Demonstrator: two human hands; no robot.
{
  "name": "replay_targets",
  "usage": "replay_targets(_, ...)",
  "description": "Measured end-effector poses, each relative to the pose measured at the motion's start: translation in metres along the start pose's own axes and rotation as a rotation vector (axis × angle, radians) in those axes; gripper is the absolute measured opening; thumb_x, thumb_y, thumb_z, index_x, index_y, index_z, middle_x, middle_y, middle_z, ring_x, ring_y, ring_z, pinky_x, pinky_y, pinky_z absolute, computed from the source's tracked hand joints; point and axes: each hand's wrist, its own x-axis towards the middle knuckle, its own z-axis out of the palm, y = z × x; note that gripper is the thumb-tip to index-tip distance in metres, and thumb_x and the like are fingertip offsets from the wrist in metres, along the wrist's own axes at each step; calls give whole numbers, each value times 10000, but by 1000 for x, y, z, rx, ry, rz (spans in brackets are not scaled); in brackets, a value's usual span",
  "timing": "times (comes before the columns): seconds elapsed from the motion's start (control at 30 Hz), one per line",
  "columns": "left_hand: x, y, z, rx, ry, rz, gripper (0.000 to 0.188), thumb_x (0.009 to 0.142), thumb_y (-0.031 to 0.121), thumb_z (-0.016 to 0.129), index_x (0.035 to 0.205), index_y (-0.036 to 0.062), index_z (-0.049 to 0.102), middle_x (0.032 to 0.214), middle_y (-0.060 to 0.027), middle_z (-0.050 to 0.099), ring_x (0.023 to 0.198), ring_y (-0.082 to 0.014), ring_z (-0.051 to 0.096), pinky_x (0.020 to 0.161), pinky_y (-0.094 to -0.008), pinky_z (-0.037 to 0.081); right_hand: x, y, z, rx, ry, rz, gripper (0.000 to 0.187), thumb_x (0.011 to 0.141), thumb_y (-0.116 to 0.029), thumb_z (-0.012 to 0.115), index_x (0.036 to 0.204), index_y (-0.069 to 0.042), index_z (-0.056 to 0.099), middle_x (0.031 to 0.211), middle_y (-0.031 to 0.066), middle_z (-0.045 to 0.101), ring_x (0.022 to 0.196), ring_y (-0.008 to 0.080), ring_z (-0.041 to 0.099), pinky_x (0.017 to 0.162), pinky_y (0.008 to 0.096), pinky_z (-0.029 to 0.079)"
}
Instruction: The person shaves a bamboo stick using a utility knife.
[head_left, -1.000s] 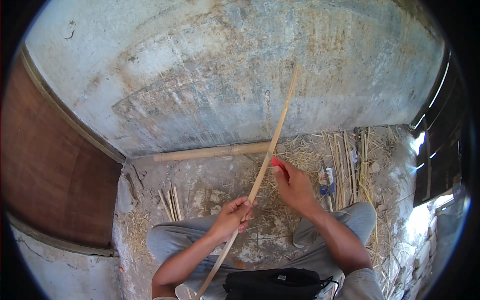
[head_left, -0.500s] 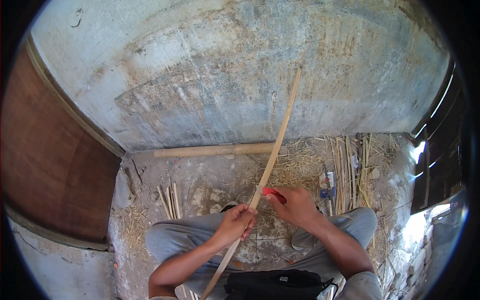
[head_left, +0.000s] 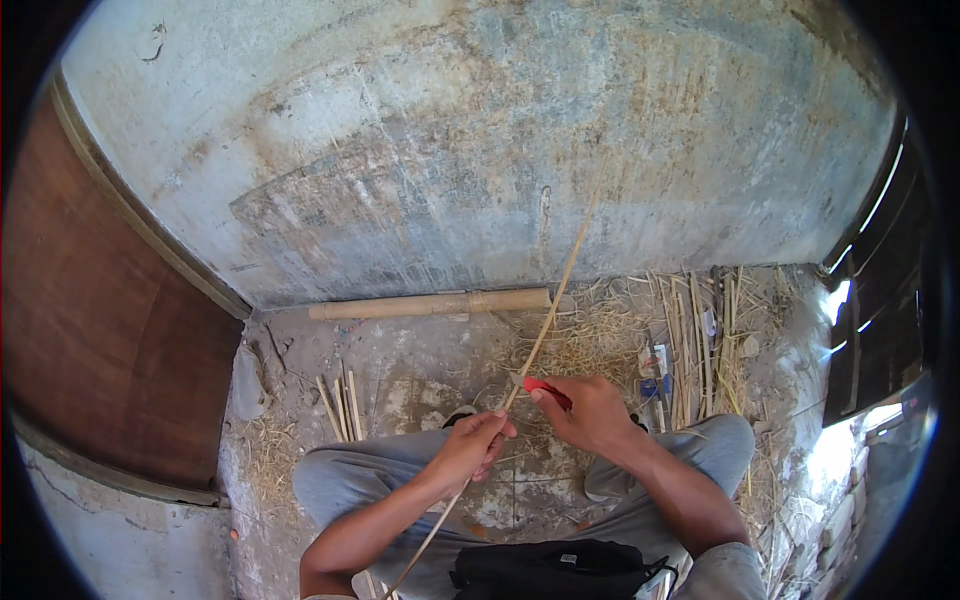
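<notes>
A long, pale bamboo strip (head_left: 553,312) slants from my lap up toward the wall, its narrow edge facing me. My left hand (head_left: 470,447) is closed around its lower middle. Just above that grip, my right hand (head_left: 588,410) holds a red-handled cutter knife (head_left: 547,391). The knife's short blade meets the strip, and I cannot tell whether it bites into the bamboo. My fingers partly hide the red handle. The strip's far end looks thin and faint against the wall.
A thick bamboo pole (head_left: 430,304) lies along the wall's foot. Shavings (head_left: 600,335) cover the floor ahead. Bamboo sticks (head_left: 690,345) lie at the right, with more sticks (head_left: 343,405) beside my left knee. A black bag (head_left: 550,570) rests in my lap.
The bamboo strip has turned about its length, from its broad face to its narrow edge. Both hands stay nearly in place, still holding the strip and the knife.
</notes>
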Motion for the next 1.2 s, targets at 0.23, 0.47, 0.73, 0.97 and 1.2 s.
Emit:
replay_targets(0.23, 2, -4, 1, 74, 34, 25, 382, 1078, 356, 393, 988, 25, 561, 557, 14, 400, 399, -59, 327, 369, -233, 283, 0, 1, 1, 3, -18, -14, 240, 920, -251, 664, 986, -27, 720, 689, 171, 658, 580, 328, 654, 538, 394, 510)
replay_targets(0.47, 5, -7, 2, 84, 95, 60, 322, 1052, 341, 482, 972, 39, 558, 593, 7, 462, 424, -62, 381, 397, -224, 329, -1, 3, 1, -9, 4, -36, 234, 912, -236, 676, 982, -17, 714, 686, 166, 656, 578, 325, 654, 530, 392, 507)
replay_targets(0.73, -1, -13, 10, 164, 80, 230, 296, 1057, 324, 475, 1015, 42, 554, 695, 4, 552, 512, -55, 471, 458, -217, 373, -2, 4, 2, -40, -5, -36, 216, 905, -239, 684, 947, -28, 712, 684, 154, 653, 566, 321, 650, 522, 396, 505)
replay_targets(0.97, 1, -18, 5, 329, 145, 313, 278, 1080, 251, 409, 1143, 34, 570, 692, 20, 498, 561, -38, 412, 508, -219, 350, -1, 5, 5, -80, 8, -57, 211, 893, -259, 699, 890, -48, 714, 644, 124, 630, 536, 306, 629, 500, 396, 493)
replay_targets(1.2, -2, -20, 4, 387, 188, 399, 268, 1076, 251, 418, 1086, 28, 567, 674, 31, 470, 581, -35, 394, 526, -219, 346, 1, 3, 9, -131, 52, -80, 216, 888, -272, 706, 861, -57, 713, 622, 115, 615, 526, 293, 622, 481, 391, 481)
